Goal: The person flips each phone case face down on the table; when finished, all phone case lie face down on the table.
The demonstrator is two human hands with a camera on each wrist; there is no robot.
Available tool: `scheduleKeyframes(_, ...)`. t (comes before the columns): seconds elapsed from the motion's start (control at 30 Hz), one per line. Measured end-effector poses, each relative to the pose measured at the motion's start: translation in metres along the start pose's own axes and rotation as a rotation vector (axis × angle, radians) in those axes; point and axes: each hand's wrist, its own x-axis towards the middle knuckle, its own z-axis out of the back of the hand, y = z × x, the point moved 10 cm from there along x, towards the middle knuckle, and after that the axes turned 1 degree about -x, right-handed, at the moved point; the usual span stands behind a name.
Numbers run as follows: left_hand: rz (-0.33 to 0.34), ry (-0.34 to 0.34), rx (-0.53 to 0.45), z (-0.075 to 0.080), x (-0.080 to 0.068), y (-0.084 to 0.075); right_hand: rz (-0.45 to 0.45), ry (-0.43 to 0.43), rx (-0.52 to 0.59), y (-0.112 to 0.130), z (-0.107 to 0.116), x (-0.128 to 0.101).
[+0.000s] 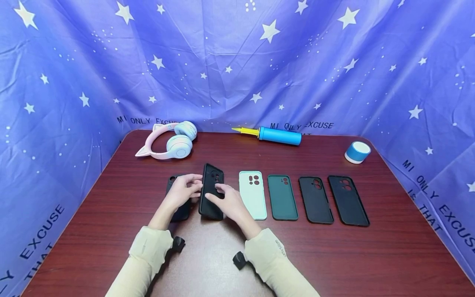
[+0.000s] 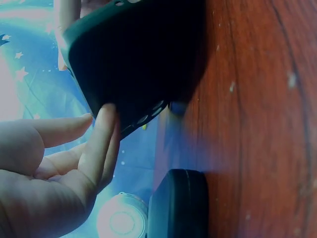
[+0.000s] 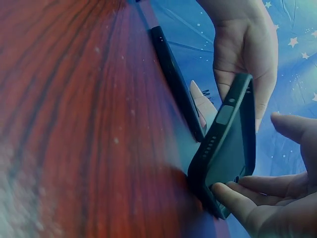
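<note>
Fingers of the left hand lie fairly straight against the black, rectangular, plastic-looking phone case; whether the right hand pinches it, I cannot tell. It tilts between both, left of frame centre, long axis running top to bottom.

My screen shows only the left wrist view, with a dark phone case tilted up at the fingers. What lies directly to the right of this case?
Observer: In the head view, a pale mint case is the nearest thing right of the tilted case.
Operator: I understand. And which one comes after it?
Observer: A dark green case, lying flat.
Operator: Thank you. Does something stand farther off on that side?
Observer: Yes, a short blue and white cylinder near the far right corner of the table.
</note>
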Motion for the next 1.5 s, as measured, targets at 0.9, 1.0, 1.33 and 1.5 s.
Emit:
scheduleKeyframes(0.9, -0.118, 0.118, -0.158, -0.014, -0.001, -0.011, 0.021, 0.052, 0.372, 0.001, -0.007, 0.002)
scheduleKeyframes(1.0, -0.111, 0.112, -0.137, -0.014, -0.001, -0.009, 0.022, 0.067, 0.448, 0.001, -0.009, 0.003)
scheduleKeyframes(1.33, -0.095, 0.086, 0.065, -0.012, -0.002, -0.004, 0.020, 0.098, 0.584, -0.001, -0.007, 0.006)
scheduleKeyframes(1.5, -0.037, 0.089, 0.147, -0.011, 0.000, 0.003, 0.009, 0.111, 0.598, -0.001, -0.004, 0.006)
